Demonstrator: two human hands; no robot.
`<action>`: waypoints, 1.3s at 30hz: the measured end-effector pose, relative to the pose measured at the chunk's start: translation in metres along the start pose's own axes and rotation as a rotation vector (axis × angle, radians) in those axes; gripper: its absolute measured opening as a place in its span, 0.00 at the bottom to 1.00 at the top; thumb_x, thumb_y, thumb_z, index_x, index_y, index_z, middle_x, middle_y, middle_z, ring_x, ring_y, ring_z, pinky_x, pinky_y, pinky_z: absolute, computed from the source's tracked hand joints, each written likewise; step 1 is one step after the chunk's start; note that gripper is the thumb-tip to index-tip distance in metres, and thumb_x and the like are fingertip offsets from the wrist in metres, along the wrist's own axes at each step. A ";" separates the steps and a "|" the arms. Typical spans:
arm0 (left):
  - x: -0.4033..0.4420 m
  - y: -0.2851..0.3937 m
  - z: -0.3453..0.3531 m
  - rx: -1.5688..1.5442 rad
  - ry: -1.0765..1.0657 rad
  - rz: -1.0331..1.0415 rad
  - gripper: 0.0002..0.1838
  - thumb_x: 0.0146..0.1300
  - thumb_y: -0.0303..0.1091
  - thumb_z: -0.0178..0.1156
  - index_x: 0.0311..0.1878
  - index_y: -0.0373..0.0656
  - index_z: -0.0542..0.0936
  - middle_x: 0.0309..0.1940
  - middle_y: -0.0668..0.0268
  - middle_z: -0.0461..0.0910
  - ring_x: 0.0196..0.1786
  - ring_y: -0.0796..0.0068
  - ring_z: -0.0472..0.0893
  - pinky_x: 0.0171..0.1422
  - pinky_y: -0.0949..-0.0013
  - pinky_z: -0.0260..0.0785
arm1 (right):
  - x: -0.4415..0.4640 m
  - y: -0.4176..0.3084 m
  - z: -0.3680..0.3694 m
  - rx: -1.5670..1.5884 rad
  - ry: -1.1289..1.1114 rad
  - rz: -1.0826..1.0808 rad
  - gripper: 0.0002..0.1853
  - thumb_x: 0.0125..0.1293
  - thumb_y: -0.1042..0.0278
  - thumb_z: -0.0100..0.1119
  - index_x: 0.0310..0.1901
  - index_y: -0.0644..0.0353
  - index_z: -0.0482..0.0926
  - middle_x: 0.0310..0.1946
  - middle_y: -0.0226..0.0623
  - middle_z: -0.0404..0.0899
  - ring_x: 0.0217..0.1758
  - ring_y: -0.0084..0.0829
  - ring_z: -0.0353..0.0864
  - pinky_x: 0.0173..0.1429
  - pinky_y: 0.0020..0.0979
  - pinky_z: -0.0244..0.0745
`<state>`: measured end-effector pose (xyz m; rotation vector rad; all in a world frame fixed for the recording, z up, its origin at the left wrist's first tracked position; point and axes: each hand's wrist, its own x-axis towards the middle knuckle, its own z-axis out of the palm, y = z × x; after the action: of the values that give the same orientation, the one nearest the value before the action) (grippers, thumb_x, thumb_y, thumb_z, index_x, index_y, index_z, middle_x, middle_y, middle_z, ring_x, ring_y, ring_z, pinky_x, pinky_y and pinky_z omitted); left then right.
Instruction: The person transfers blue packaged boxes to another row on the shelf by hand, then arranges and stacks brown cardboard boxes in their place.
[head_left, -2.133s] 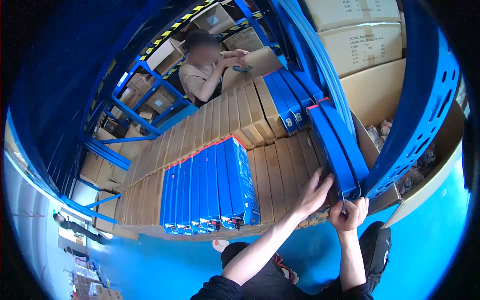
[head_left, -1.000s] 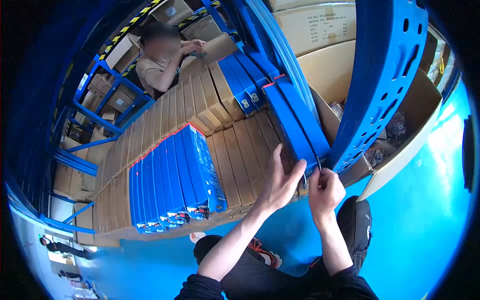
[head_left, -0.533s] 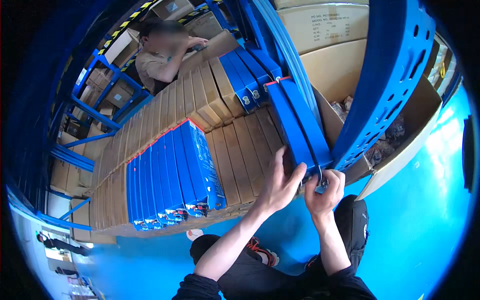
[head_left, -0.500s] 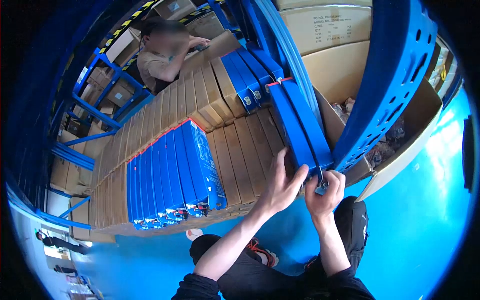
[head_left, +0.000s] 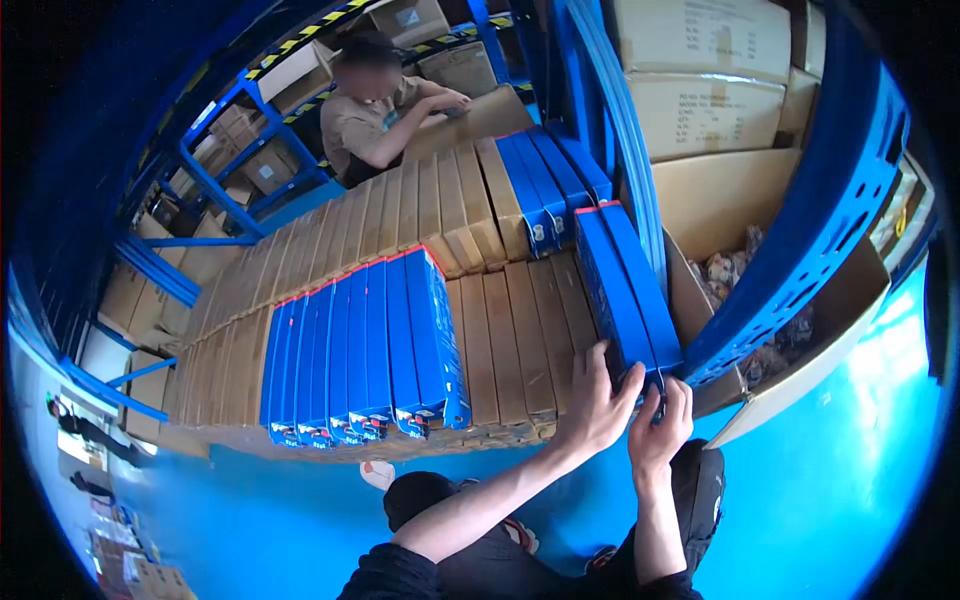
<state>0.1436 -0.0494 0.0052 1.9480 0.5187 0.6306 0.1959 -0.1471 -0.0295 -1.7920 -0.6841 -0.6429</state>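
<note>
Two long blue boxes (head_left: 627, 290) lie side by side on brown cartons at the right end of the stack, tilted toward me. My left hand (head_left: 600, 405) holds the near end of the left blue box, fingers along its side and thumb at the front corner. Right beside it, my right hand (head_left: 662, 425) is closed at the near ends of the pair, thumb and fingers pinching there. What exactly lies between its fingertips is mostly hidden. Left of the hands, a row of blue boxes (head_left: 355, 340) with red edges stands among narrow brown cartons (head_left: 510, 340).
A blue perforated rack post (head_left: 810, 260) rises close to my right hand. Behind it sits an open carton (head_left: 720, 195) of wrapped items. More blue boxes (head_left: 550, 180) stand farther back. Across the stack, another person (head_left: 375, 110) handles a brown carton (head_left: 475, 125). Below is blue floor (head_left: 290, 510).
The view has shifted, so the stack sits lower and slightly farther right. Both hands stay at the near end of the blue boxes. The other person's arms have moved a little.
</note>
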 end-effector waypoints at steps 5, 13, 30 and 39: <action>0.003 -0.001 0.004 -0.065 0.025 -0.088 0.29 0.71 0.44 0.59 0.63 0.32 0.63 0.53 0.44 0.70 0.55 0.53 0.75 0.57 0.55 0.69 | 0.001 -0.011 0.002 -0.038 0.011 0.070 0.06 0.63 0.80 0.60 0.41 0.67 0.76 0.34 0.44 0.76 0.31 0.38 0.76 0.34 0.33 0.73; 0.004 0.008 -0.059 -0.014 0.081 0.213 0.19 0.72 0.34 0.55 0.60 0.35 0.66 0.47 0.48 0.73 0.48 0.55 0.79 0.47 0.59 0.73 | -0.016 -0.044 -0.004 0.157 0.027 -0.152 0.03 0.68 0.80 0.54 0.35 0.66 0.71 0.26 0.37 0.69 0.25 0.31 0.64 0.28 0.30 0.61; 0.009 -0.024 -0.224 0.141 0.360 -0.109 0.15 0.71 0.27 0.52 0.57 0.30 0.71 0.56 0.45 0.78 0.61 0.56 0.79 0.63 0.62 0.73 | -0.048 -0.136 0.090 0.152 -0.724 -0.204 0.13 0.55 0.69 0.66 0.34 0.62 0.69 0.24 0.44 0.76 0.22 0.45 0.79 0.27 0.41 0.76; 0.019 -0.028 -0.189 0.358 0.381 0.002 0.19 0.70 0.30 0.56 0.60 0.32 0.69 0.51 0.46 0.77 0.39 0.63 0.83 0.42 0.64 0.78 | -0.051 -0.101 0.052 0.216 -0.651 -0.213 0.10 0.56 0.77 0.60 0.32 0.62 0.66 0.26 0.42 0.72 0.20 0.46 0.75 0.19 0.42 0.71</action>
<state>0.0374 0.1022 0.0562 2.1673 0.9178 0.9721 0.0934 -0.0770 -0.0159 -1.7329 -1.3415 -0.0934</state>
